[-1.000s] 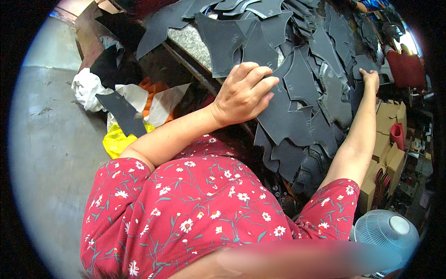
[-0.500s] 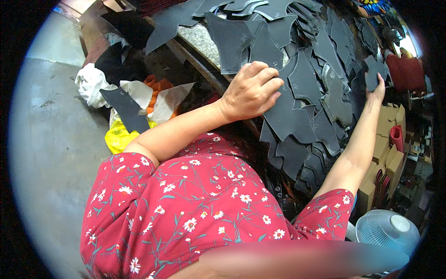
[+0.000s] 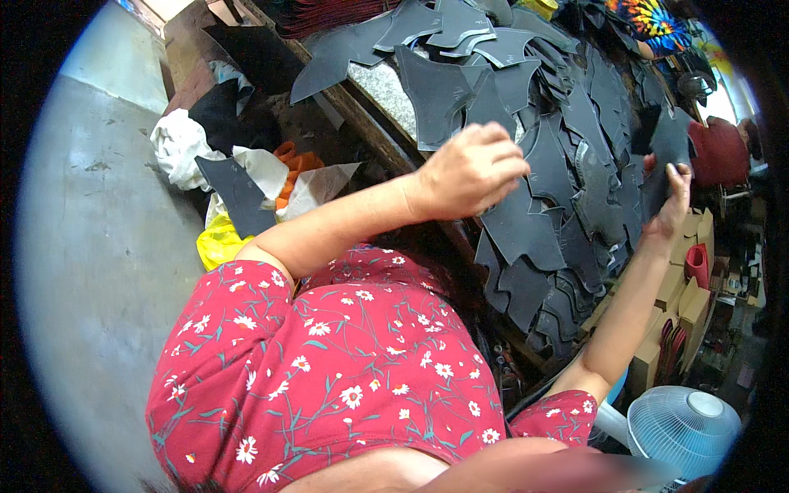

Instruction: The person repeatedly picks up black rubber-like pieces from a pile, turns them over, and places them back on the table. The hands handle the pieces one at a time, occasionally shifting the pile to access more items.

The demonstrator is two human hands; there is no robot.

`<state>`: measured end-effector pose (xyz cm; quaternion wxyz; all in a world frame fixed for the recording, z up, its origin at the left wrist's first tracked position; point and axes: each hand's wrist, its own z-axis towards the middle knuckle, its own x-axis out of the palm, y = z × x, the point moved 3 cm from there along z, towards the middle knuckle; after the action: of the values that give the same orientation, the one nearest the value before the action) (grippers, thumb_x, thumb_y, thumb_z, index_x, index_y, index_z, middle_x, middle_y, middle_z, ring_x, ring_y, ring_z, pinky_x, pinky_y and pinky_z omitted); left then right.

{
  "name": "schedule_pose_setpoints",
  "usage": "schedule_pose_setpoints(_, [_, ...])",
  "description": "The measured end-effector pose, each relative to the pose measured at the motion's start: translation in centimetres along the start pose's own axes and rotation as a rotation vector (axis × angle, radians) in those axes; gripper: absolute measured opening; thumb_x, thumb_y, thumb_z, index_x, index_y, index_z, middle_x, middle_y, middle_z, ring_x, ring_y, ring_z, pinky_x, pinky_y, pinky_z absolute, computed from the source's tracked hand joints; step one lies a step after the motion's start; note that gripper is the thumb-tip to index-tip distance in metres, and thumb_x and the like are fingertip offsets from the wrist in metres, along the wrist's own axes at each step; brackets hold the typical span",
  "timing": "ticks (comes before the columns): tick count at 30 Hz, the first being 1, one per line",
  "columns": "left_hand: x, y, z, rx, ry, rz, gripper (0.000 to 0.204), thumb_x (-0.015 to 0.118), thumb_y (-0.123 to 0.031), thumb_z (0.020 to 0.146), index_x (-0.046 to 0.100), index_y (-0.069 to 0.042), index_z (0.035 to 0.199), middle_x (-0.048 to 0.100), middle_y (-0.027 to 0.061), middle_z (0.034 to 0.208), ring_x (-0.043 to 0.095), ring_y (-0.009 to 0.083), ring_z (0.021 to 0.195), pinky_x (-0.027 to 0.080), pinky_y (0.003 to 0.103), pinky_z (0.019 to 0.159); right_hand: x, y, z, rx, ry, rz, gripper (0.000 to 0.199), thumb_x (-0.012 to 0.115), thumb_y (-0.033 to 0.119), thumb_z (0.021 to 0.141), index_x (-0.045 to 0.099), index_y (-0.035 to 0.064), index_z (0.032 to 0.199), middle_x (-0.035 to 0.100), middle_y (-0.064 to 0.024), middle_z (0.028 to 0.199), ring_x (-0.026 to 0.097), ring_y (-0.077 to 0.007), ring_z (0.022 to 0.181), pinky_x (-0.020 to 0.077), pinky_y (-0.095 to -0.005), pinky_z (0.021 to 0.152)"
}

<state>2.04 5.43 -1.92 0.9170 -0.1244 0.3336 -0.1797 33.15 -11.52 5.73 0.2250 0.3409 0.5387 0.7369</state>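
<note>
Overlapping black cut sheet pieces (image 3: 526, 226) with curved, notched edges cover the work table. Some carry small pale handwritten marks. My left hand (image 3: 475, 171) is closed in the air over the near edge of this spread, its fingers curled; whatever they may hold is hidden. Out to the far right, my right hand (image 3: 670, 201) grips a single black cut piece (image 3: 672, 140) between thumb and fingers, raised at the side of the spread.
A bare strip of speckled tabletop (image 3: 382, 94) shows at the table's edge. White cloth (image 3: 177, 148), a yellow bag (image 3: 218, 246) and a loose black piece (image 3: 237, 195) lie at the left. Cardboard boxes (image 3: 694, 304) and a fan (image 3: 686, 431) stand at the right.
The piece in my right hand is now tilted differently and shows more of its surface. My left hand stays closed and sits slightly lower and further right. The whole view has shifted somewhat.
</note>
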Motion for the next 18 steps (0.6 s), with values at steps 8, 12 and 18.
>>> schedule_pose_setpoints(8, [-0.5, 8.9, 6.5, -0.483, 0.291, 0.707, 0.032, 0.073, -0.036, 0.077, 0.072, -0.01, 0.095, 0.065, 0.0087, 0.1, 0.056, 0.0268, 0.101, 0.045, 0.045, 0.08, 5.5, -3.1, -9.6, 0.008, -0.03, -0.274, 0.037, 0.067, 0.004, 0.081, 0.048, 0.0105, 0.112, 0.057, -0.0053, 0.108, 0.058, -0.0157, 0.095, 0.0487, -0.0295, 0.088])
schedule_pose_setpoints(12, [-0.1, 9.4, 6.8, -0.475, 0.279, 0.72, 0.032, 0.073, -0.038, 0.077, 0.072, -0.013, 0.097, 0.066, 0.0082, 0.101, 0.057, 0.0284, 0.103, 0.043, 0.046, 0.081, 5.6, -4.0, -12.7, 0.156, -0.061, -0.211, 0.045, 0.068, -0.001, 0.081, 0.045, 0.0093, 0.118, 0.064, -0.0059, 0.103, 0.062, -0.0135, 0.092, 0.0484, -0.0267, 0.086])
schedule_pose_setpoints(18, [-1.1, 7.3, 7.0, -0.258, -0.045, 0.768, 0.025, 0.07, -0.02, 0.08, 0.065, -0.005, 0.1, 0.064, 0.0096, 0.095, 0.057, 0.0259, 0.095, 0.046, 0.041, 0.08, 4.7, -3.8, -16.4, 0.282, -0.069, -0.155, 0.046, 0.066, -0.002, 0.08, 0.043, 0.0089, 0.118, 0.064, -0.0065, 0.099, 0.065, -0.0147, 0.085, 0.0555, -0.0272, 0.075])
